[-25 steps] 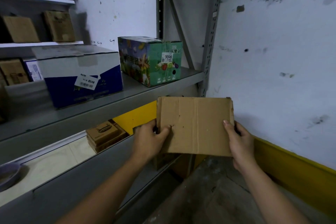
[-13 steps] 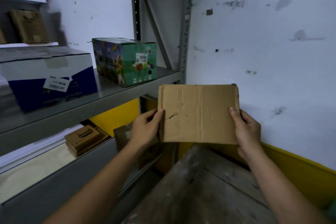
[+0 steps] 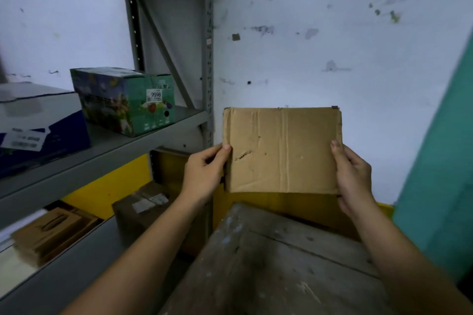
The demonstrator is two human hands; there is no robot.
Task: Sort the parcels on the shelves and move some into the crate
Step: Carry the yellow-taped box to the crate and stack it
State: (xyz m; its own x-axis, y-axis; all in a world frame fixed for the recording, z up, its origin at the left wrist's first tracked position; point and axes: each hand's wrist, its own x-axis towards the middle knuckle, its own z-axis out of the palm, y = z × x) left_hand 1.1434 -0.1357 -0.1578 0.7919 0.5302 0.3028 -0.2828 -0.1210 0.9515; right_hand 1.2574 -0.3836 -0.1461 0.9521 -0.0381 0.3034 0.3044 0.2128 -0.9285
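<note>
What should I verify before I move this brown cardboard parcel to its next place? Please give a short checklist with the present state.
1. Grip on both sides: ok. The left hand and right hand hold the cardboard parcel by its side edges.
2. Parcel free of the shelf: ok. It is held in the air, apart from the shelf post.
3. Label visible: not ok. The face toward the camera is bare.
4. Surface intact: not ok. A small tear sits near the left thumb.
5. Where the crate is: cannot tell. Only a worn wooden surface shows below.

White wall [image 3: 332,59] marked with dark stains; yellow band [image 3: 110,184] along its base; teal panel [image 3: 440,161] at right.
</note>
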